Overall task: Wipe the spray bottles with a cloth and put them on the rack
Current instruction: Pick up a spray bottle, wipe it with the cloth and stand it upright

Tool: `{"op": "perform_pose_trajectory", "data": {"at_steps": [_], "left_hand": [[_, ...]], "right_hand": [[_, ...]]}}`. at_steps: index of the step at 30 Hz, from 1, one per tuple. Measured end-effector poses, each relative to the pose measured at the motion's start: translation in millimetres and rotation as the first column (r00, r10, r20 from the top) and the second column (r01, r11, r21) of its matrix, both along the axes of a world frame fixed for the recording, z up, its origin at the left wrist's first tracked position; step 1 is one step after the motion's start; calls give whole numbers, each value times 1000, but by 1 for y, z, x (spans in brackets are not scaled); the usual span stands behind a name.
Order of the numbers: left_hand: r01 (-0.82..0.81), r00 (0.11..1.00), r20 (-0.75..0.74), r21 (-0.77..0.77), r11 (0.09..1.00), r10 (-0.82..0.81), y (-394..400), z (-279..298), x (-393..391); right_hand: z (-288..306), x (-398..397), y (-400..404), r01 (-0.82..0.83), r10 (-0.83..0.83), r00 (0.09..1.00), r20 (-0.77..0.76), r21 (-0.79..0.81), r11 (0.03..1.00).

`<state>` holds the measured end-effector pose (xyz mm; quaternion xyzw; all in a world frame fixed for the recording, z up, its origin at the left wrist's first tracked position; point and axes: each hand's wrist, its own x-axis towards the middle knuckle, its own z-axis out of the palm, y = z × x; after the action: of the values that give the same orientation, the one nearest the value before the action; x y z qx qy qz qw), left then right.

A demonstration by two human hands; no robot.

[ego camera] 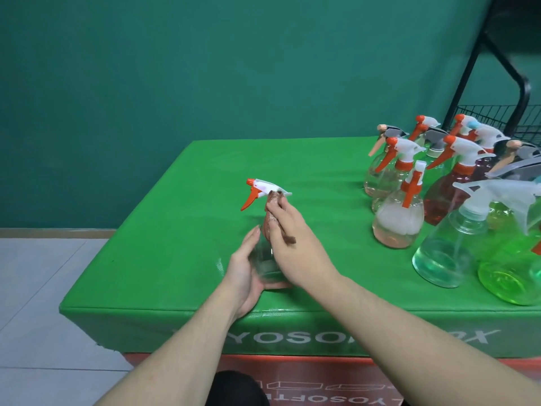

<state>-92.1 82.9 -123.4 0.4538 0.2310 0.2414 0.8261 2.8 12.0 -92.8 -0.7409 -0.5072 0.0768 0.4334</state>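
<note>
Both forearms reach in from the 6 o'clock edge and meet near the middle of the green-covered table [181, 183]. The left hand [244, 272] lies palm up and turned inward, fingers curved round the base and lower side of a clear spray bottle [265, 259], cradling it from the 9 o'clock side with the fingertips pointing toward 12 o'clock. The bottle stands roughly upright, leaning slightly toward 12 o'clock, its white trigger head with orange nozzle and lever [259, 190] pointing toward 9 o'clock. The right hand [288, 238] crosses over from the 4 o'clock side, back of the hand up, fingers bent and pressing a brown cloth [272, 206] against the bottle's neck and shoulder; a corner of the cloth sticks out under the knuckles toward 3 o'clock. The wrist is straight, in line with the forearm.

At 2 to 3 o'clock on the table stands a tight group of other spray bottles [442, 186], clear, pinkish, red and green, most with orange-and-white triggers. Behind them at 1 o'clock is a black wire rack [497, 112] against the dark green wall.
</note>
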Motion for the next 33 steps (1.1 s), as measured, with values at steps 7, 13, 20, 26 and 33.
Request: {"op": "perform_pose_trajectory", "data": {"at_steps": [7, 13, 20, 26, 33], "left_hand": [[-73, 995, -67, -27, 997, 71, -1, -2, 2], [-98, 991, -94, -19, 995, 96, -2, 3, 3], [-68, 997, 19, -55, 996, 69, 2, -5, 4], [-49, 997, 60, -66, 997, 53, 1, -3, 4], [31, 1000, -7, 3, 1000, -31, -1, 2, -1]], "right_hand": [[-36, -6, -30, -108, 96, 956, 276, 28, 994], [-62, -11, -39, -125, 86, 924, 373, 83, 989], [-55, -16, -43, -137, 101, 952, 290, 108, 985], [-17, -17, -20, -91, 35, 944, 327, 161, 983], [14, 3, 7, -41, 41, 999, 2, -5, 999]]}}
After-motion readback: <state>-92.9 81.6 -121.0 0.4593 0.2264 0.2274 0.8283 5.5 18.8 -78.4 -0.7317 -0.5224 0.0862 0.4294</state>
